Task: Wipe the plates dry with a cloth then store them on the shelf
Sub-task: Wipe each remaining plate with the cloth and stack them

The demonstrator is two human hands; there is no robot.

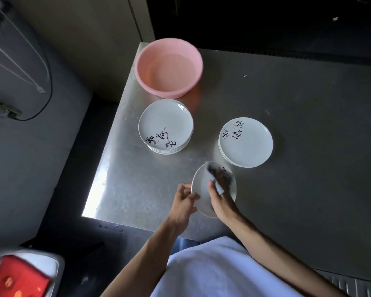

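Plate point(201, 187) in hand sits lower centre of frame, tilted up off the worktop point(308, 125), face toward the camera. Left hand point(183, 202) is at the plate's left rim, fingers curled round the edge and pinching it. Right hand point(222, 203) lies over the plate's face from the lower right, thumb and fingers bunched on the cloth point(219, 188) and pressing it to the plate; the fingertips are blurred. Step looks like wiping mid-way.

Key relation: the right stack point(246, 144) is just up-right of the held plate, near the right hand. The left stack point(165, 125) is further off to the upper left, below the pink basin point(138, 67). Can't tell which stack is the dried one. No shelf in view.
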